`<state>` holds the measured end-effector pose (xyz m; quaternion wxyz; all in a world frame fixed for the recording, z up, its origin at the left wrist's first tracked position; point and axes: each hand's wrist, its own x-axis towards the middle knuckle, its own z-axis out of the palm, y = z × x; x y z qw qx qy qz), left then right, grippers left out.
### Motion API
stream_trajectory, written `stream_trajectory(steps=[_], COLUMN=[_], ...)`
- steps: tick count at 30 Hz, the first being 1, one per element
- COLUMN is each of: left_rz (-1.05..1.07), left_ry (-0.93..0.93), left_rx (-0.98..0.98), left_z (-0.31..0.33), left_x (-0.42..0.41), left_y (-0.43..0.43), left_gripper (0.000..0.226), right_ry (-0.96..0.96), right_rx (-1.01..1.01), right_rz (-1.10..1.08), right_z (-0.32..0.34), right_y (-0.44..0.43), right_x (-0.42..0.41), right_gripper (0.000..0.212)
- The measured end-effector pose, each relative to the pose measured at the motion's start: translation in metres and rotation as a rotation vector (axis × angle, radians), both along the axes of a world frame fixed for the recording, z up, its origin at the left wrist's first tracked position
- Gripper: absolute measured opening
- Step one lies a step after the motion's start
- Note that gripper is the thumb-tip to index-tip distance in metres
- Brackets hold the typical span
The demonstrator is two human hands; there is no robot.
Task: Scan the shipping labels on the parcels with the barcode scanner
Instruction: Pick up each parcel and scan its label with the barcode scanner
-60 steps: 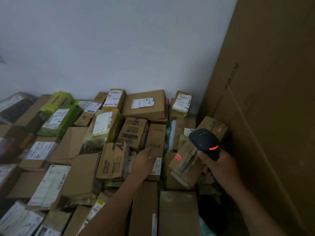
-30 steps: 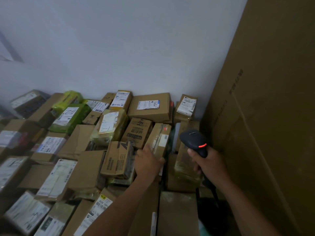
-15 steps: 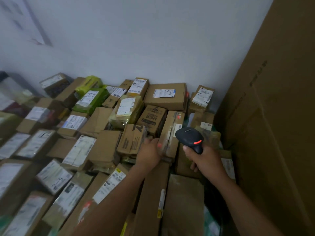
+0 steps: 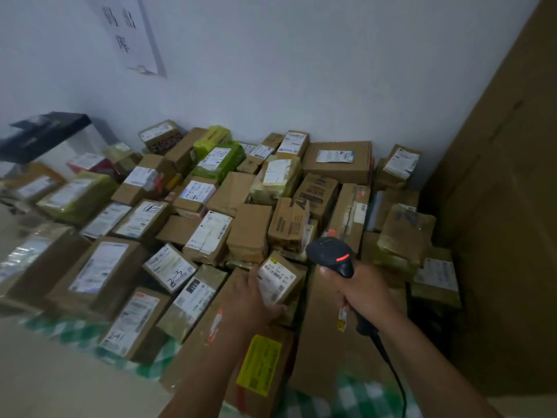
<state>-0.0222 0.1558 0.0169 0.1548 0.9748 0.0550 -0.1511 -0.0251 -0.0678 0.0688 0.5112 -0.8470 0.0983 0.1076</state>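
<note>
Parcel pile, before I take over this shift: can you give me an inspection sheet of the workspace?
Surface: green checked sheet on pale floor, under the pile.
Job's things: labelled parcel tilted up, label showing; barcode scanner beside it, red light lit.
Clutter: cardboard parcels heaped against the white wall, several green-wrapped parcels among them.
Hands: left hand holds the labelled parcel; right hand grips the barcode scanner.
Cables: scanner cable runs down beside the right forearm.
Surroundings: wall notice, tall cardboard panel at right.
</note>
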Motion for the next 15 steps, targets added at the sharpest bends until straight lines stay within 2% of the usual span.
stream_trajectory(steps=[2,6,9,12,15], left_rz=[0.006,0.079,0.078,0.049,0.04], left_ry=[0.079,0.037,-0.025,-0.12,-0.134], left_rx=[0.023,-0.144,-0.278,-0.514,-0.712], left_z=[-0.01,-0.016,-0.005,0.01,0.025], left_x=[-0.008,-0.013,-0.019,-0.029,-0.041], left_y=[0.011,0.027,0.033,0.035,0.036], left_gripper=[0.119,0.095,0.093,0.093,0.1], right_ry=[0.02,0.046,0.031,-0.006,-0.054], right_rx=[-0.028,-0.005,0.141,0.307,0.413], right_rz=[-0.031,-0.1,-0.184,-0.27,-0.32], right_z=[-0.002,-0.002,0.0,0.003,0.003], right_y=[0.012,0.034,0.049,0.065,0.078], right_x=[-0.015,-0.043,-0.061,-0.075,-0.084], right_gripper=[0.029,0.03,0.029,0.023,0.027])
